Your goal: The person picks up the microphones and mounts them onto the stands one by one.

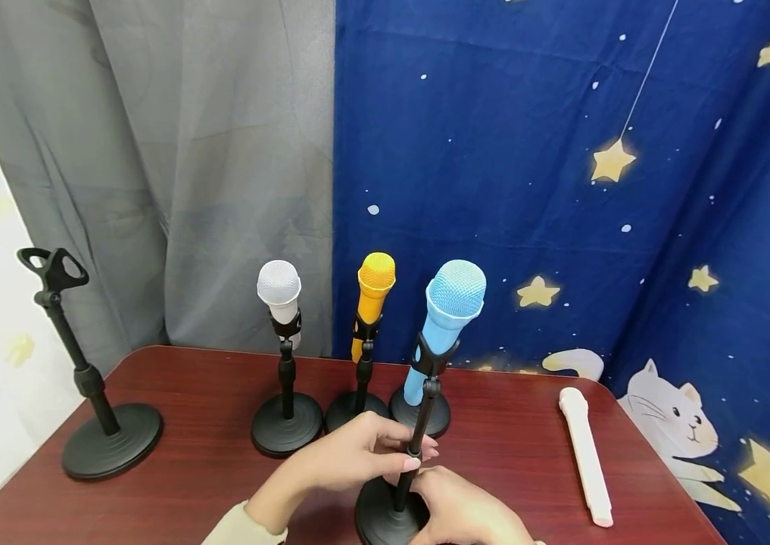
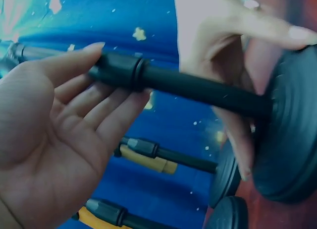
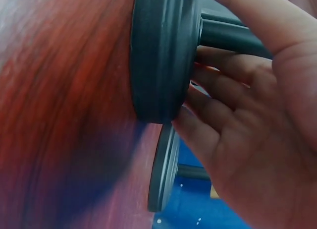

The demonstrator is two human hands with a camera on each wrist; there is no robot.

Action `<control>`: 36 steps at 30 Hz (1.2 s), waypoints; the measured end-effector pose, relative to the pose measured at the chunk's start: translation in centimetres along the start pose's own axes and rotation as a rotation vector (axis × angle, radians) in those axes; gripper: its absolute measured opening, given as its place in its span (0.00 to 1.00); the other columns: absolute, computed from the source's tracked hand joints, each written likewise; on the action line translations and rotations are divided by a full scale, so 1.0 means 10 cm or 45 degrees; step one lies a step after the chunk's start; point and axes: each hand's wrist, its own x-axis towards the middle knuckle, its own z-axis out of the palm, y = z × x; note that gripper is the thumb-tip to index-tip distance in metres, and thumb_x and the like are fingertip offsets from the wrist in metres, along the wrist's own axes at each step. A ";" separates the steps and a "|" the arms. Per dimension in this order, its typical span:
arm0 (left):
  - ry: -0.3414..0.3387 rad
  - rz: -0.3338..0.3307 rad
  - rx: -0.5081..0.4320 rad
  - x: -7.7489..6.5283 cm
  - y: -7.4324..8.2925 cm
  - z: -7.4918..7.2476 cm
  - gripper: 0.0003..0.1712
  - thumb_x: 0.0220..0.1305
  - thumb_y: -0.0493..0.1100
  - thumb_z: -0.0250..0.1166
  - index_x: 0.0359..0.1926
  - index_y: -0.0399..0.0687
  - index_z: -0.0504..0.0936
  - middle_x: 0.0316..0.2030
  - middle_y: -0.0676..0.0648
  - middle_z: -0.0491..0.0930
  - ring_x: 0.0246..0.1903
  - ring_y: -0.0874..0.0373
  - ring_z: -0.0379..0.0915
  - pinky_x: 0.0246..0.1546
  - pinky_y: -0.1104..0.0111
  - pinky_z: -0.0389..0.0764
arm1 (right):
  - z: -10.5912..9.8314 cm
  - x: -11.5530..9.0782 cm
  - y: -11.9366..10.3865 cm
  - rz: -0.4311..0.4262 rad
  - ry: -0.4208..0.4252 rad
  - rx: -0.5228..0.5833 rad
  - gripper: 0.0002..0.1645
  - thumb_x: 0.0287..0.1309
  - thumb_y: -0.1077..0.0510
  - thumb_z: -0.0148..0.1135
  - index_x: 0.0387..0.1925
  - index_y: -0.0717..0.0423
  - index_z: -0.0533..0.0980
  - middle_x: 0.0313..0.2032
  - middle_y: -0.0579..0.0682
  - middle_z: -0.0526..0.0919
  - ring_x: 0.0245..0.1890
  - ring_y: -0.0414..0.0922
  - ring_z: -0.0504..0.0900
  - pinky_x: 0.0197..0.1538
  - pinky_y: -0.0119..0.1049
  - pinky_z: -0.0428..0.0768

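A light blue microphone point(image 1: 454, 299) sits tilted in the clip of a black microphone stand point(image 1: 422, 420) at the table's front. My left hand point(image 1: 353, 454) holds that stand by the collar point(image 2: 119, 70) on its pole, thumb on the near side and fingers behind. Lower down, my right hand point(image 1: 469, 506) grips the round base point(image 3: 163, 55), with the thumb at its rim and the fingers spread past the pole. Behind them, a white microphone point(image 1: 279, 286) and a yellow microphone point(image 1: 375, 280) rest in similar stands. Part of the front base is hidden by my right hand.
An unoccupied black stand point(image 1: 112, 431) stands at the left of the red-brown table point(image 1: 214, 393). A pale pink microphone point(image 1: 585, 458) lies at the right. Another round base point(image 1: 442, 416) shows behind the blue microphone. Grey and blue curtains point(image 1: 494, 151) hang behind the table.
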 end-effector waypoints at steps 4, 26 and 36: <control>-0.136 0.073 0.035 0.06 -0.03 -0.12 0.17 0.72 0.40 0.62 0.58 0.43 0.83 0.56 0.39 0.84 0.56 0.59 0.82 0.51 0.71 0.83 | 0.01 0.01 0.00 -0.044 -0.006 0.000 0.34 0.48 0.39 0.79 0.58 0.39 0.79 0.49 0.32 0.84 0.47 0.25 0.78 0.51 0.26 0.78; -0.032 0.118 0.007 0.07 -0.12 -0.07 0.13 0.71 0.39 0.63 0.52 0.41 0.86 0.43 0.32 0.86 0.29 0.56 0.73 0.35 0.63 0.85 | -0.01 0.00 -0.01 0.100 0.002 -0.067 0.38 0.41 0.45 0.83 0.58 0.40 0.80 0.53 0.32 0.82 0.50 0.26 0.76 0.51 0.26 0.78; 0.204 -0.013 0.061 0.01 -0.07 0.08 0.12 0.66 0.44 0.69 0.49 0.49 0.89 0.45 0.45 0.90 0.39 0.66 0.85 0.41 0.58 0.88 | 0.00 0.01 -0.02 0.149 0.003 0.024 0.30 0.41 0.46 0.84 0.50 0.40 0.83 0.41 0.28 0.85 0.42 0.24 0.78 0.46 0.24 0.77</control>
